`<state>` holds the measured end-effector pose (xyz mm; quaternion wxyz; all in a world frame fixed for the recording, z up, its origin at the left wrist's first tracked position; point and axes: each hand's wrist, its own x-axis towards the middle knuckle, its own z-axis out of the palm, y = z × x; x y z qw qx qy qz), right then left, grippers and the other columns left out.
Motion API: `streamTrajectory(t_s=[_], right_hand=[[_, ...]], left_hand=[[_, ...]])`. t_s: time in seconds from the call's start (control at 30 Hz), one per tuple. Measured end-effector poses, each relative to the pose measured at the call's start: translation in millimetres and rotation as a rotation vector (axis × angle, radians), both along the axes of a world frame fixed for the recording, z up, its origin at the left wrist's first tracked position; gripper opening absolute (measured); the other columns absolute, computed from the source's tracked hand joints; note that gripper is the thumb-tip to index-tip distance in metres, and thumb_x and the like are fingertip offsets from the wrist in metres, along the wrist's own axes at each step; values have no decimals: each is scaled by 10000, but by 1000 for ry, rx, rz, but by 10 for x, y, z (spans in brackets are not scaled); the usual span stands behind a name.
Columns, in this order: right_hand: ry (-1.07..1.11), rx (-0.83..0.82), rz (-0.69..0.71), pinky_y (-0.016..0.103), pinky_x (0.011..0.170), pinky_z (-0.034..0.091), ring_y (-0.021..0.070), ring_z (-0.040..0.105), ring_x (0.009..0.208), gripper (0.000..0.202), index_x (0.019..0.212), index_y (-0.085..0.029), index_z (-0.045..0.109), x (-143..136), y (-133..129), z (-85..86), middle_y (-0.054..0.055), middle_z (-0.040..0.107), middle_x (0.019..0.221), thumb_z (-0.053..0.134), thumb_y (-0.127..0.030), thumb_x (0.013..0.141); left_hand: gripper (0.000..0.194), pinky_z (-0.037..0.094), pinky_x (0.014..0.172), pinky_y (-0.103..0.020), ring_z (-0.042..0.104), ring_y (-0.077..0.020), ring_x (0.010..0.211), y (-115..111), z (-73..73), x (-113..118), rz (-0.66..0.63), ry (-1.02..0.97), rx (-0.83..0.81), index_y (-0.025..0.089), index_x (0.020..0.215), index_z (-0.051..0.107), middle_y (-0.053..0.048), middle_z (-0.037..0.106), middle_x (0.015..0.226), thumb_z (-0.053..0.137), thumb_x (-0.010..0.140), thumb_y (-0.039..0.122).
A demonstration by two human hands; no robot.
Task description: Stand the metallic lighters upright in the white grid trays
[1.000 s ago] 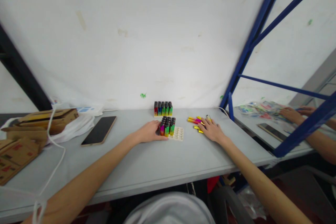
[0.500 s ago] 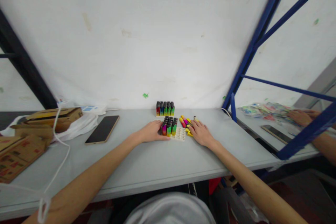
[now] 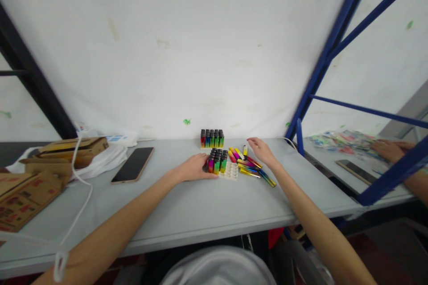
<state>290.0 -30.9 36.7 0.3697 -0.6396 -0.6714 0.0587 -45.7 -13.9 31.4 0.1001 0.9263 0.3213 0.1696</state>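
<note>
My left hand [image 3: 195, 167] rests at the left side of a white slotted tray [image 3: 231, 172], its thumb along the near edge and its fingers behind the standing lighters. Several shiny multicoloured lighters [image 3: 216, 164] with black tops stand in the tray's left part, while slots at its right show bare. To the right lies a loose pile of lighters [image 3: 249, 164] in yellow, red, pink and blue. My right hand [image 3: 261, 149] is at the far right of that pile, fingers stretched out and nothing visible in them. Close to its fingertips is a yellow lighter [image 3: 245, 149].
Behind stands a second filled block of lighters [image 3: 212, 139] by the wall. A phone [image 3: 133, 165] lies left, beside cardboard boxes [image 3: 30, 191] and a white cable [image 3: 87, 196]. A blue metal frame [image 3: 312, 80] rises at right; beyond it are another person's hands [image 3: 388, 149].
My right hand has lifted off the loose lighters and moved right and away from me, uncovering the pile, which now lies spread wider. My left hand has stayed at the tray.
</note>
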Motion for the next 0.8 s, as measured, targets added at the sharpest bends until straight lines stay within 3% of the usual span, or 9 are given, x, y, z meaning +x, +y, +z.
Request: streamTrajectory(t_s=[0.17, 0.33, 0.53, 0.7, 0.8], right_hand=[[-169, -87, 52, 300, 881, 537, 217, 746, 943, 231, 1079, -165, 788, -90, 148, 215, 104, 814, 1058, 594, -251, 988], [-407, -247, 81, 277, 877, 504, 239, 739, 981, 237, 1038, -140, 826, -462, 285, 137, 142, 811, 1067, 657, -286, 959], [-547, -314, 1, 293, 917, 491, 277, 694, 1089, 344, 1059, -176, 841, -561, 331, 135, 183, 760, 1156, 680, -455, 938], [-488, -316, -51, 318, 934, 487, 291, 675, 1134, 336, 1052, -134, 810, -613, 322, 58, 216, 724, 1223, 632, -408, 975], [-274, -264, -125, 326, 905, 497, 270, 691, 1101, 305, 1061, -144, 744, -591, 338, 8, 195, 747, 1187, 568, -391, 1023]], left_hand=[[656, 561, 882, -400, 706, -331, 948, -7, 12, -12, -8, -12, -14, 158, 1041, 700, -133, 750, 1046, 737, 764, 752], [670, 557, 923, -383, 720, -325, 1001, -22, 84, -46, -50, -43, -67, 171, 1182, 693, -113, 758, 1143, 803, 745, 667], [621, 562, 877, -353, 727, -300, 955, -11, 161, -103, -52, -66, -141, 183, 1177, 708, -77, 769, 1103, 845, 724, 585], [620, 558, 806, -351, 719, -292, 906, 22, 157, -133, 0, -37, -149, 169, 1146, 697, -76, 764, 1041, 826, 730, 611], [642, 554, 838, -359, 715, -302, 945, 31, 112, -119, 29, -51, -119, 165, 1155, 690, -95, 761, 1076, 819, 732, 631]])
